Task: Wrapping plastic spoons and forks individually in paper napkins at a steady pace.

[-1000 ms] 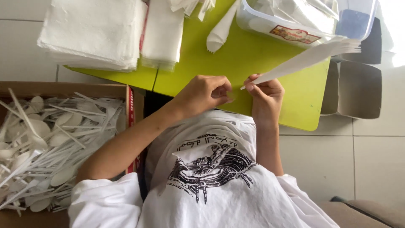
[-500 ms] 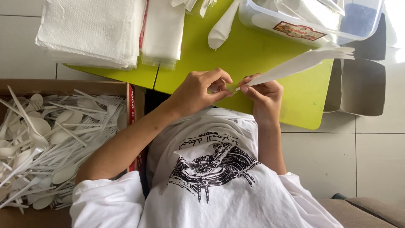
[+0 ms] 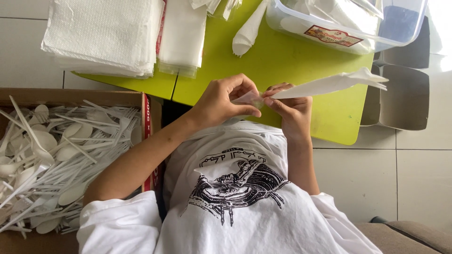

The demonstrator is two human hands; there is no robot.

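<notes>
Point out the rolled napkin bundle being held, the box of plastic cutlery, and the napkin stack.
Rolled napkin bundle [image 3: 325,84]: head view, on the middle of the white wrap.
Box of plastic cutlery [image 3: 149,123]: head view, on its right cardboard wall.
Napkin stack [image 3: 101,33]: head view, on the top sheet's middle.

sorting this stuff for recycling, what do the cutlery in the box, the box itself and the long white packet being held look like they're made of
Cutlery: apparently white plastic, smooth with a slight sheen, thin moulded forks and spoons.
Box: brown cardboard, matt, with a raw board edge.
Packet: seems to be a folded paper napkin, soft and matt, with creased ends; the tip pinched between the left hand and right hand looks like clear film, though that is uncertain.
</notes>
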